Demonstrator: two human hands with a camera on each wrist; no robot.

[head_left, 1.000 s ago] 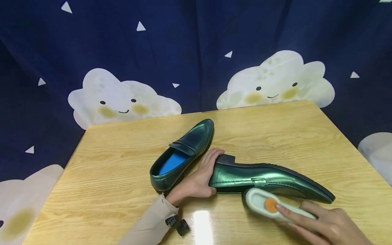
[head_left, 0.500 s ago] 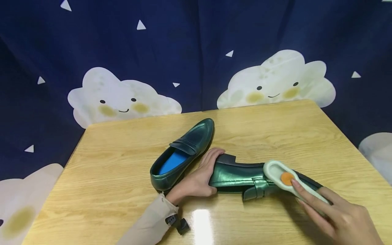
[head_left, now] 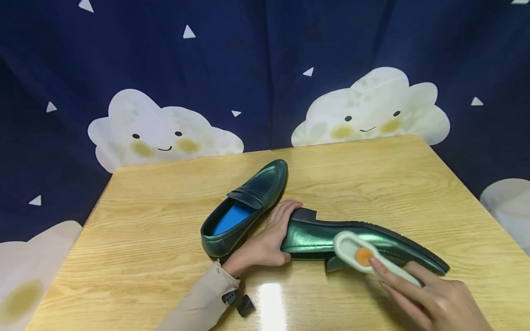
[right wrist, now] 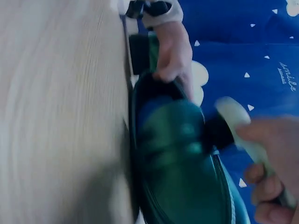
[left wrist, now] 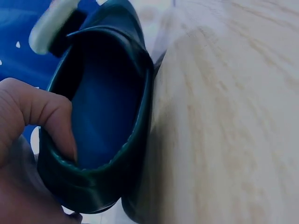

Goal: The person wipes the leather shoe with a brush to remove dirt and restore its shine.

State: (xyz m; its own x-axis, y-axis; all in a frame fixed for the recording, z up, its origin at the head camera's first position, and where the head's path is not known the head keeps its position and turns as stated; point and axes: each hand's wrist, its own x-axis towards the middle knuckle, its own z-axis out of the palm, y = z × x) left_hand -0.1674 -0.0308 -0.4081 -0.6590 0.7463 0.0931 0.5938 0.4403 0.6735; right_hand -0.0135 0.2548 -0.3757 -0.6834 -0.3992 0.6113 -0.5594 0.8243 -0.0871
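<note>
A dark green loafer [head_left: 306,236] lies on its side, its sole facing the back of the table. My left hand [head_left: 265,243] grips it by the heel; in the left wrist view the thumb [left wrist: 63,123] hooks inside the opening over the blue insole [left wrist: 105,107]. My right hand [head_left: 434,294] holds a pale green shoe brush [head_left: 352,250] by its handle, one finger at the orange button [head_left: 364,256]. The brush head overlaps the loafer's upper side near the strap. Dark bristles [right wrist: 218,133] show against the shoe's side in the right wrist view.
The matching loafer [head_left: 252,202] stands upright left of the held one, toe pointing to the back right, close by my left hand. Both lie on a wooden table [head_left: 157,239]. Behind it hangs a dark blue curtain [head_left: 265,59] with printed clouds.
The brush went from the near edge of the loafer up toward the sole, then came back left and nearer. My left hand and both shoes have stayed in place.
</note>
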